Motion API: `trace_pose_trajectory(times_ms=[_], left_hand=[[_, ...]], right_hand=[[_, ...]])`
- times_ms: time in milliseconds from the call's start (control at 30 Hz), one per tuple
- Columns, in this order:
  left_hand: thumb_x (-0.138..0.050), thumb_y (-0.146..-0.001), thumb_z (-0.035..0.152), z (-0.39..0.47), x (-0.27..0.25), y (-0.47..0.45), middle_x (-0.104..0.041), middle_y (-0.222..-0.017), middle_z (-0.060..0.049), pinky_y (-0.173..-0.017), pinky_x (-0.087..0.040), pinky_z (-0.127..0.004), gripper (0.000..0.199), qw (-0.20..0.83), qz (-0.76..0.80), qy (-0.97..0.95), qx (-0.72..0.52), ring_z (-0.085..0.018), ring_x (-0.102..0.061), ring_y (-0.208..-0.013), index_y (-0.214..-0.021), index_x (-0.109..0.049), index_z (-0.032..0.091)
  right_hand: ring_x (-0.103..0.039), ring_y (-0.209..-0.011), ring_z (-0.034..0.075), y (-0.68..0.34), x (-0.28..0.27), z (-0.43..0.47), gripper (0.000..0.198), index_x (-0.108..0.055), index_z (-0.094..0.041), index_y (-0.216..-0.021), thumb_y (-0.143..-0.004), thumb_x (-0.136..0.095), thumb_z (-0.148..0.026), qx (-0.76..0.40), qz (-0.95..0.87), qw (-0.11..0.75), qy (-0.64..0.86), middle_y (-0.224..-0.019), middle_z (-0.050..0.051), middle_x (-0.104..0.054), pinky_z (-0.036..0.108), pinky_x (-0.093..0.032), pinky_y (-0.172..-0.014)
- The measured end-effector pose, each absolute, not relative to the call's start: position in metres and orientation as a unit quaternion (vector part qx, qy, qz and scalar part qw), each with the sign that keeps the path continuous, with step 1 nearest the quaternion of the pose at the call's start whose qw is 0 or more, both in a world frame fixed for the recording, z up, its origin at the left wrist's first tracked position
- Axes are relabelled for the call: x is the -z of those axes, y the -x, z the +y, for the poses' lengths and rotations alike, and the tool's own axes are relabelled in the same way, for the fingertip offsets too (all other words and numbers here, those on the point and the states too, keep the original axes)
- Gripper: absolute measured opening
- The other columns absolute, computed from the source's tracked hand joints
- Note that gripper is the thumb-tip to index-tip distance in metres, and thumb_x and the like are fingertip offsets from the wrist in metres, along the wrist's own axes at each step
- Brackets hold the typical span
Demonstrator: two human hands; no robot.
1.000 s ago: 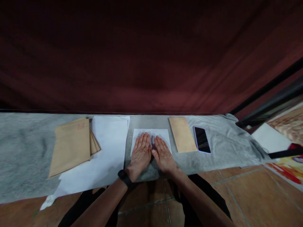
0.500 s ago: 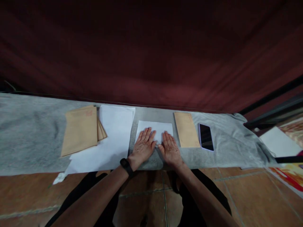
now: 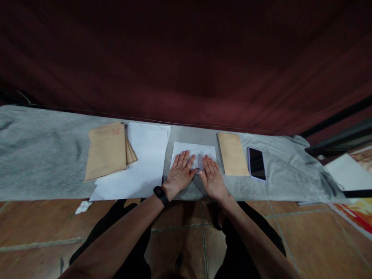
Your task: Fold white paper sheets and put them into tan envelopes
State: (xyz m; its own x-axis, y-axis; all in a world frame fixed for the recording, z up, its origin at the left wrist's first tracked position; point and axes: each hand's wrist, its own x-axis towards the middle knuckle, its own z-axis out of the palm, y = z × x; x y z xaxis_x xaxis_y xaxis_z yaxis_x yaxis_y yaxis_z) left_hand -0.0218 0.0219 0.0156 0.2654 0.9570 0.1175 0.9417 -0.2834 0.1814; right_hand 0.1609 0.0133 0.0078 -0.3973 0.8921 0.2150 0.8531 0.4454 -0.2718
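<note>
The left hand [image 3: 179, 173] and right hand [image 3: 214, 182], fingers slightly spread, could skew the white sheet [image 3: 195, 148] rightward by pressing unevenly.

A black wristband [image 3: 161, 195] with a dark, rounded oblong face circles the wrist behind the fingers [image 3: 185, 159] of the left hand [image 3: 178, 175]. The right hand [image 3: 214, 183] is bare from fingers to forearm. Lower than all the fingers, black trousers [image 3: 236, 259] cover the legs, apparently plain, though shadow hides detail.
</note>
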Motion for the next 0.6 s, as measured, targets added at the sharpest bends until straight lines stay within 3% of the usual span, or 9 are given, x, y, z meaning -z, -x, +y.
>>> trace_pose_trajectory(times_ms=[333,600], left_hand=[[-0.037,-0.102,0.038,0.023,-0.013,0.026,-0.024,-0.167,-0.012,-0.126,-0.018,-0.048,0.058,0.028,0.584,-0.806,-0.092,-0.027,-0.02,-0.155,-0.157,-0.032,0.019],[-0.037,-0.102,0.04,0.029,-0.009,0.035,-0.027,-0.165,-0.018,-0.125,-0.022,-0.046,0.061,0.012,0.607,-0.788,-0.1,-0.029,-0.023,-0.153,-0.155,-0.035,0.011]], right_hand=[[-0.028,-0.152,0.024,-0.151,0.004,0.009,0.06,-0.036,-0.006,-0.154,-0.107,-0.031,-0.042,-0.048,-0.856,0.163,0.489,-0.162,0.017,-0.034,0.046,-0.026,-0.125],[-0.028,-0.152,0.027,-0.161,0.009,0.014,0.064,-0.029,-0.008,-0.157,-0.106,-0.036,-0.044,-0.005,-0.833,0.177,0.523,-0.162,0.017,-0.033,0.048,-0.031,-0.122]])
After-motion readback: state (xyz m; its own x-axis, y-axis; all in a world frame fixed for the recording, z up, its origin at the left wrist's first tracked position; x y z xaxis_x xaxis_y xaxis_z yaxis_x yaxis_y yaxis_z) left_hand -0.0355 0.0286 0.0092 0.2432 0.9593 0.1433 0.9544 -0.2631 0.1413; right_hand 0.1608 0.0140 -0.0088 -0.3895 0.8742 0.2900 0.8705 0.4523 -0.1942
